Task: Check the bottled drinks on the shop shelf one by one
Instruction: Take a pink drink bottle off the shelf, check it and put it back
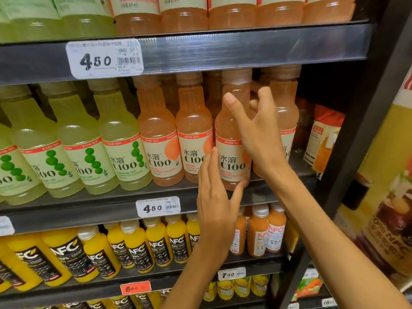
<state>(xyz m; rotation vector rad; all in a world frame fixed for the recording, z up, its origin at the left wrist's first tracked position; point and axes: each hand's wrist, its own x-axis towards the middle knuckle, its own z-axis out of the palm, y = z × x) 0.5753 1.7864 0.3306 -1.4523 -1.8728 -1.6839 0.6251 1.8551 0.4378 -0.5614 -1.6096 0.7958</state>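
Grapefruit C100 bottles [196, 130] stand in a row on the middle shelf [89, 204], and this shelf is my landmark. On its left part stand green lime C100 bottles [116, 139]; under it are yellow NFC juice bottles [136, 246]; on its front edge is a price tag [158, 207] reading 450. The bottle being checked [233, 134] is the third pink one from the lime bottles, at the front edge of the shelf. The right hand [259, 128] reaches around its neck and shoulder with thumb and fingers spread wide, not yet closed. The left hand [215, 197] lies with straight fingers against the label, thumb under the base. I think the risk is tipping: the bottle is tall and near the edge, and its neighbours are touching, so a careless pull could knock them down.
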